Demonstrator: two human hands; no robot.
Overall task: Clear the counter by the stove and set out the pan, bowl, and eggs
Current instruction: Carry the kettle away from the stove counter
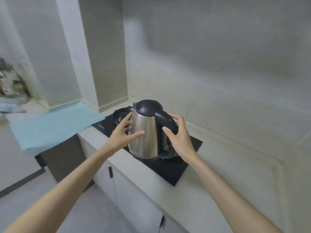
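Both hands, left hand [123, 132] and right hand [179, 138], clasp kettle [144, 138] above stove [170, 167].

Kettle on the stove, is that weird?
Yes. The steel kettle, an electric-looking one, sits on the black gas stove over a burner, tilted, with the left hand and right hand around it.

A home kitchen: a black glass gas hob [170, 170] is set into a pale stone counter [218, 190] running along grey tiled walls [210, 56], with white cabinet doors [134, 199] below its front edge and a stainless-steel electric kettle [145, 133] over the hob.
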